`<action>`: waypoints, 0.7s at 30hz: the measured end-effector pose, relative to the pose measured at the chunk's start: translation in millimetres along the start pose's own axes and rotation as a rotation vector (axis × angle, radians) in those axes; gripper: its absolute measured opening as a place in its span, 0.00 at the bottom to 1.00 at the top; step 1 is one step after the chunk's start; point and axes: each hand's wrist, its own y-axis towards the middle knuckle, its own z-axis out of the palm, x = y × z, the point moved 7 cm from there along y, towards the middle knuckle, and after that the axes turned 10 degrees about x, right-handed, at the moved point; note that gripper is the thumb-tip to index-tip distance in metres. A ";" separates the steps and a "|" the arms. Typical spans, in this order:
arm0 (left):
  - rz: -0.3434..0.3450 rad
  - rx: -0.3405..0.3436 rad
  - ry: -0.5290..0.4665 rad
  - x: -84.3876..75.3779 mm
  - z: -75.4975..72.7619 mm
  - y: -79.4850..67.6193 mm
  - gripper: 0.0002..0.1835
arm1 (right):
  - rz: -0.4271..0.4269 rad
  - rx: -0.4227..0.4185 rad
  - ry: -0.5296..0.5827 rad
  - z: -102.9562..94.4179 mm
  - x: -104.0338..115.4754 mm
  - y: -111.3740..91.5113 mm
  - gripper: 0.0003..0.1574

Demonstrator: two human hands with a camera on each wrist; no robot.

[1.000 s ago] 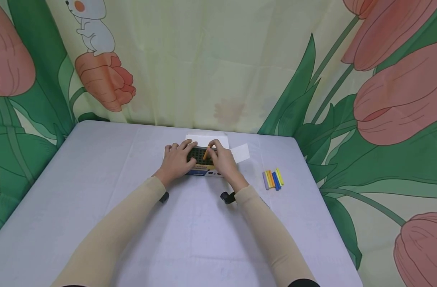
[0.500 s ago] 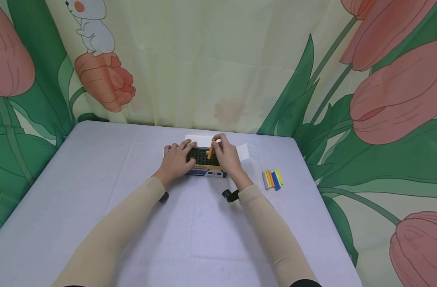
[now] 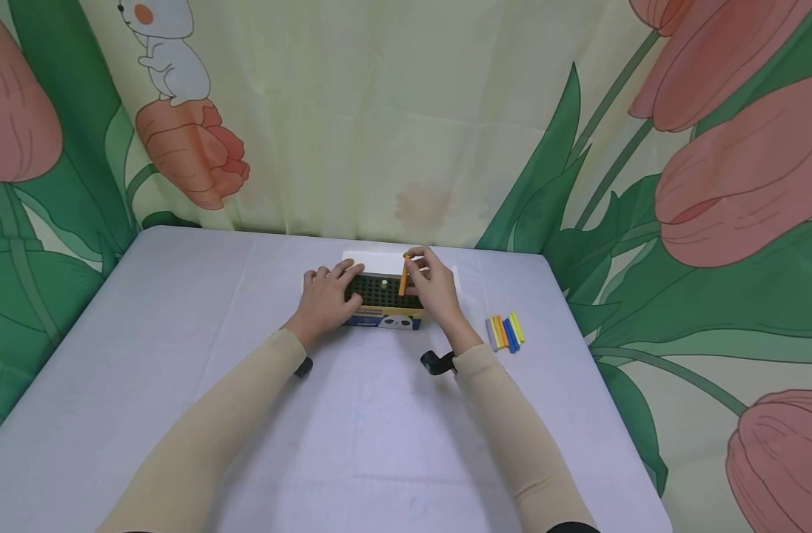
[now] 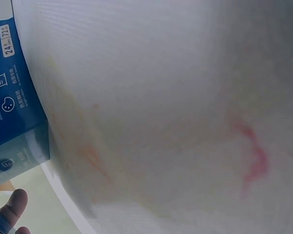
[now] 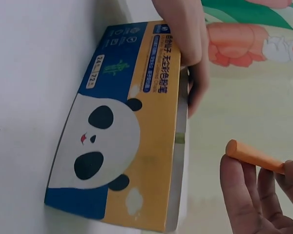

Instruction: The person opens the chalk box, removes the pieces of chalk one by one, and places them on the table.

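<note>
A chalk box [image 3: 383, 320] with a panda on its front stands open on the table. A black insert full of holes [image 3: 377, 291] shows inside it, with one pale chalk stick [image 3: 384, 284] upright near the middle. My left hand [image 3: 322, 297] rests on the box's left end, fingers spread, thumb at the front rim. Its fingertips [image 4: 17, 201] show beside the box end in the left wrist view. My right hand [image 3: 435, 290] pinches an orange chalk stick [image 5: 256, 157] between thumb and fingers, over the box's right end.
Several chalk sticks [image 3: 505, 332] in purple, yellow, orange and blue lie side by side on the table to the right. The box's white lid flap [image 3: 379, 262] stands folded back. A white cloth [image 3: 379, 429] covers the table; a printed curtain [image 3: 352, 133] hangs behind.
My right hand has moved right and slightly up with the orange chalk stick, away from the middle of the box, baring the pale stick. My left hand has stayed on the box.
</note>
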 end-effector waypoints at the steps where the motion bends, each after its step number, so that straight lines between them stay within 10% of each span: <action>1: 0.001 0.003 -0.002 -0.5 -0.3 -0.3 0.35 | 0.001 -0.011 -0.001 -2.4 -0.7 -0.6 0.15; 21: 0.003 -0.011 -0.002 -1.3 -1.7 -1.4 0.35 | 0.003 -0.198 -0.010 -77.0 -27.1 -17.7 0.15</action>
